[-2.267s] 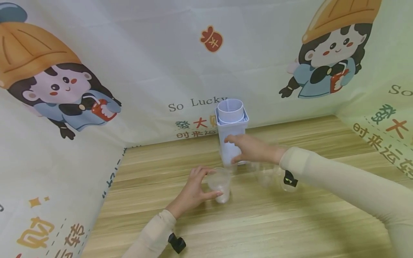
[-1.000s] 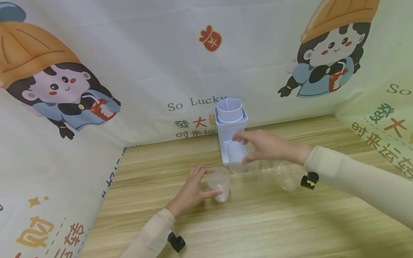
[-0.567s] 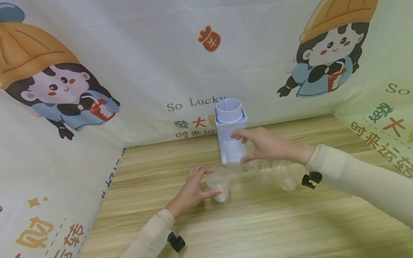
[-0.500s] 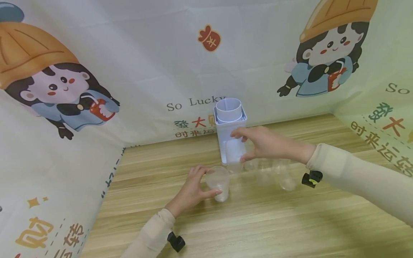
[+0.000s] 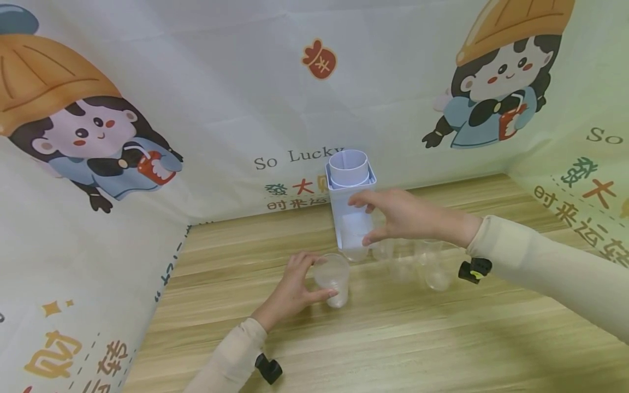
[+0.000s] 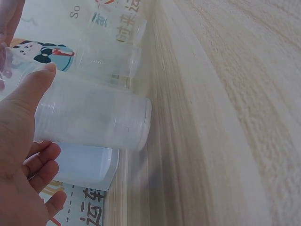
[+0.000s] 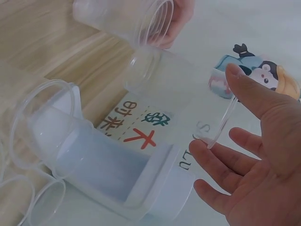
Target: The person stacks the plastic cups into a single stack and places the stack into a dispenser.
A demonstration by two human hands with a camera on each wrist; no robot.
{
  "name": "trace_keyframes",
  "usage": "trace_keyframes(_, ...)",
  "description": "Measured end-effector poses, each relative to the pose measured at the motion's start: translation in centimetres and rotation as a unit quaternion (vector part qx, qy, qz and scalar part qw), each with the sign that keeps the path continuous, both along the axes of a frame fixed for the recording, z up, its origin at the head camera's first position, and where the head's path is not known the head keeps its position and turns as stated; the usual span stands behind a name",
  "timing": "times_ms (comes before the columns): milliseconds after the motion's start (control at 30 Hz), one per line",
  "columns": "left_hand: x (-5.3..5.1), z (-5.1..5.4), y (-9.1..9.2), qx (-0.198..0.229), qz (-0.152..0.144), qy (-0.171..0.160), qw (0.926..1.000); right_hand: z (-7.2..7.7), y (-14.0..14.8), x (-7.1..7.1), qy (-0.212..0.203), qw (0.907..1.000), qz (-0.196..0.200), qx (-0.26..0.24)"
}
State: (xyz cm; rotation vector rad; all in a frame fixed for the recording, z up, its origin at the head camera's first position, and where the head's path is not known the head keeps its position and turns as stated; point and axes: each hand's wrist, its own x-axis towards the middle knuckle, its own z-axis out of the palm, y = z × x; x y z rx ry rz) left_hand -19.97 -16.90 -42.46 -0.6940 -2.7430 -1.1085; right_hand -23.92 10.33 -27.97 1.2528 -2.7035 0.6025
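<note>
In the head view my left hand (image 5: 295, 289) grips a stack of nested clear plastic cups (image 5: 339, 286) standing on the wooden table; the left wrist view shows thumb and fingers around its side. My right hand (image 5: 403, 215) pinches one clear plastic cup (image 5: 355, 240) by its rim. That cup appears upright, in front of the pale lavender cup dispenser (image 5: 346, 199), a square holder with a round tube rising from its top. In the right wrist view the held cup (image 7: 162, 80) lies between thumb and fingertips, with the stack (image 7: 113, 19) nearby.
Several clear cups (image 5: 436, 275) stand to the right, partly under my right forearm; their exact layout is hard to see. Behind the dispenser hangs a printed cloth backdrop (image 5: 236, 109), and another panel borders the table (image 5: 393, 344) on the left.
My right hand moved right with the cup, then slightly back left and up in front of the dispenser. The left hand stays in place on the cup stack.
</note>
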Motion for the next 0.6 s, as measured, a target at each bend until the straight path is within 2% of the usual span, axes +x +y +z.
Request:
trace_keyframes(267, 0.1, 0.1, 0.0, -0.002, -0.003, 0.001, 1.0, 0.7, -0.9, 0.5, -0.013, 0.9999, 0.005, 0.002)
trace_keyframes(600, 0.0, 0.1, 0.0, -0.003, -0.004, 0.001, 1.0, 0.5, -2.2, 0.6, 0.008, 0.9994, 0.033, -0.002)
